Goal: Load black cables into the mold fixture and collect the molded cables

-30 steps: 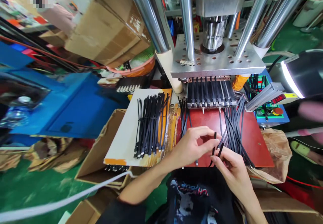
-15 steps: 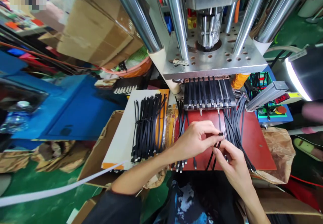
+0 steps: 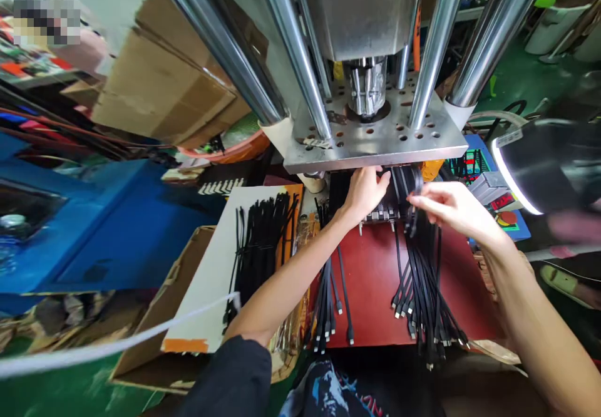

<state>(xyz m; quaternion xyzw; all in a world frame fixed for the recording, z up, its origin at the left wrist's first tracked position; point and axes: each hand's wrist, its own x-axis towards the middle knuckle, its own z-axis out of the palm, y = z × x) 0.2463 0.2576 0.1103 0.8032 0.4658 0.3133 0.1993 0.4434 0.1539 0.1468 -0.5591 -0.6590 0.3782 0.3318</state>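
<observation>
My right hand [image 3: 444, 207] is closed in a pinch on a black cable [image 3: 414, 201], which hangs blurred and bent at the right end of the metal fixture [image 3: 375, 216]. Several black cables lie side by side in that fixture, their metal plugs along its front edge. Just under the press plate [image 3: 375, 154], my left hand [image 3: 364, 193] reaches over the fixture, thumb and fingers curled close together. What its fingertips grip, if anything, is hidden. Loose black cables [image 3: 429, 304] fan out below the fixture on the red board [image 3: 370, 279].
Steel columns [image 3: 298, 60] of the press rise around the plate. A bundle of black cables [image 3: 260, 241] lies on a white board [image 3: 200, 285] at the left. A lit lamp [image 3: 511, 176] and a control box [image 3: 521, 228] stand at the right. Below the white board sits a cardboard box [image 3: 159, 317].
Both hands have moved up and away from me, from over the red board to the fixture, and apart from each other. The right hand has carried a cable there. The view has shifted.
</observation>
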